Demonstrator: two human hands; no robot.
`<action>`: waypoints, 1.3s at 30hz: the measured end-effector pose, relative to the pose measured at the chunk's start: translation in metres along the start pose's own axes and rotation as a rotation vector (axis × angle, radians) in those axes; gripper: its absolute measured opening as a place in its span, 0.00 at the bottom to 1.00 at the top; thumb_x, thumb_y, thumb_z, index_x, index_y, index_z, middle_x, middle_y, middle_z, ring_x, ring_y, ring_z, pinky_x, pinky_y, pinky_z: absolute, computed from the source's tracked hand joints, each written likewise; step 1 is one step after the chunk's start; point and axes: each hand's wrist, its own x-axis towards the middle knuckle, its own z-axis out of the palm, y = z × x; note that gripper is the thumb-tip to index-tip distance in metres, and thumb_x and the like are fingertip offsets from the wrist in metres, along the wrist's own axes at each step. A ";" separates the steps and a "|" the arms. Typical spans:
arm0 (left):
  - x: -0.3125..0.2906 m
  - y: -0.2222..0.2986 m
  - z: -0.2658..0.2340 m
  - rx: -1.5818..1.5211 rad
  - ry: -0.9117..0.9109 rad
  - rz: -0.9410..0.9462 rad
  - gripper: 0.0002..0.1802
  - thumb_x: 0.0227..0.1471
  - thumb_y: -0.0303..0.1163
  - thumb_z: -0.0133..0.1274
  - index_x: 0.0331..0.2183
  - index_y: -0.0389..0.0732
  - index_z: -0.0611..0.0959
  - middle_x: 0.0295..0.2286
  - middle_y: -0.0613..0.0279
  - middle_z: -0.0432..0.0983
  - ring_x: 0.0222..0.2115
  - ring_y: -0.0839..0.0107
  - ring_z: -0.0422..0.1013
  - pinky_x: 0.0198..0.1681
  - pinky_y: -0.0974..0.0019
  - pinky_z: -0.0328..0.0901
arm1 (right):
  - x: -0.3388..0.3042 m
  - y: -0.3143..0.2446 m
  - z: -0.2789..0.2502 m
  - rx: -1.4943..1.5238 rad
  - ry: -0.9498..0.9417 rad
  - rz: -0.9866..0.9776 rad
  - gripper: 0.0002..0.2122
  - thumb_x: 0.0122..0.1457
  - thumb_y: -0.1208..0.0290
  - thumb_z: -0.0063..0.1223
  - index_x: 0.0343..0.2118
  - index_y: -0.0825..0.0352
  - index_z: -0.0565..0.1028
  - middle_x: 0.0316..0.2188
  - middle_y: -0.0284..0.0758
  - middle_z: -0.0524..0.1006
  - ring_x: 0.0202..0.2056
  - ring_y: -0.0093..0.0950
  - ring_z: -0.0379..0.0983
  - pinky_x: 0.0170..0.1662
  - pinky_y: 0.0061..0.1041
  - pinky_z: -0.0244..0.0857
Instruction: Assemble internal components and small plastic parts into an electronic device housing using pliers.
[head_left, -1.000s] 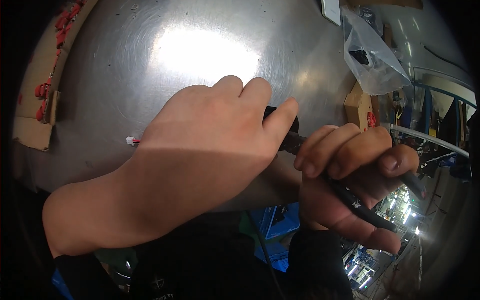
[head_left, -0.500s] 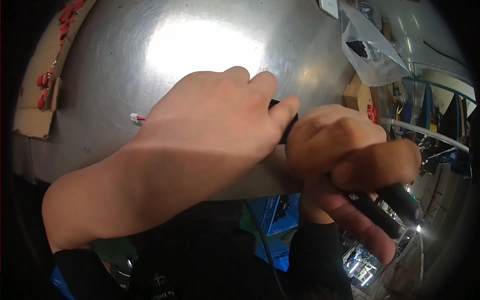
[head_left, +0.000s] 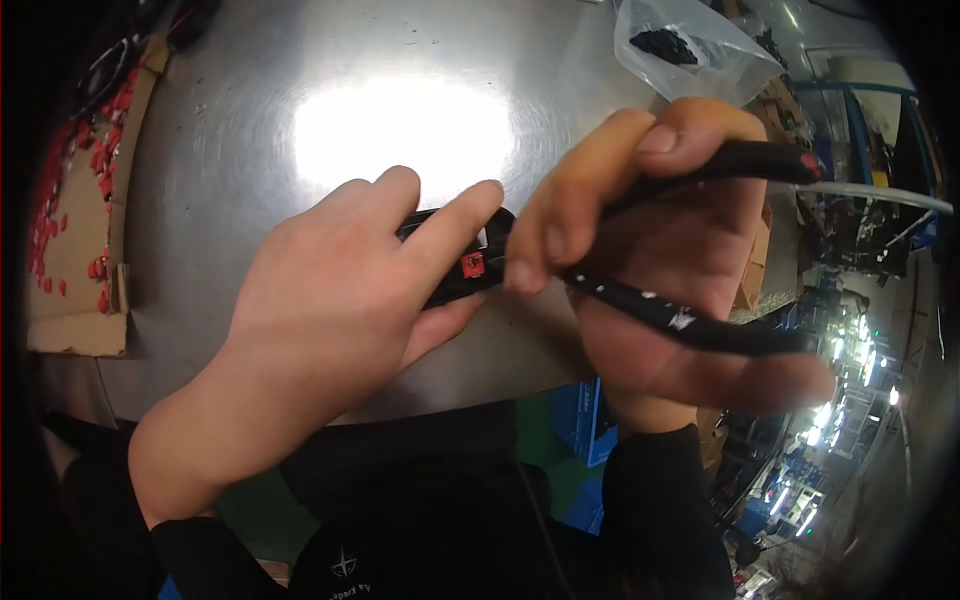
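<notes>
Black pliers (head_left: 690, 324) have spread wider in our right hand (head_left: 660, 250)'s hold, pointing toward our left hand (head_left: 330, 270), which grips a black case (head_left: 455, 289) with a red bit (head_left: 473, 265).

My left hand (head_left: 330, 268) holds a black part (head_left: 452, 289) with a red piece (head_left: 473, 264) showing. My right hand (head_left: 670, 252) holds black pliers (head_left: 645, 307), handles spread apart. Left, a cardboard box (head_left: 80, 331) has red bits (head_left: 104, 158). A clear bag (head_left: 722, 62) with black bits (head_left: 665, 46) sits far right on the shiny table (head_left: 225, 140).
</notes>
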 end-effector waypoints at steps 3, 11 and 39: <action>0.003 0.003 -0.002 0.025 -0.009 0.001 0.25 0.42 0.35 0.69 0.45 0.47 0.82 0.30 0.58 0.69 0.30 0.54 0.71 0.32 0.54 0.68 | 0.004 0.010 -0.004 0.005 -0.150 -0.162 0.60 0.32 0.13 0.53 0.50 0.74 0.64 0.32 0.37 0.73 0.28 0.23 0.72 0.26 0.19 0.63; 0.004 0.005 0.004 -0.001 0.036 -0.077 0.22 0.41 0.36 0.70 0.40 0.45 0.82 0.29 0.57 0.69 0.28 0.53 0.71 0.29 0.53 0.67 | -0.004 -0.009 0.000 0.012 -0.077 -0.058 0.50 0.45 0.21 0.58 0.54 0.67 0.61 0.29 0.44 0.72 0.25 0.33 0.73 0.31 0.32 0.75; 0.012 -0.012 0.016 -0.615 0.141 0.048 0.19 0.48 0.34 0.71 0.43 0.43 0.85 0.31 0.62 0.84 0.33 0.69 0.80 0.40 0.67 0.73 | 0.041 0.013 -0.010 -0.004 -0.763 0.401 0.27 0.68 0.50 0.40 0.49 0.75 0.75 0.19 0.26 0.71 0.18 0.17 0.64 0.24 0.17 0.63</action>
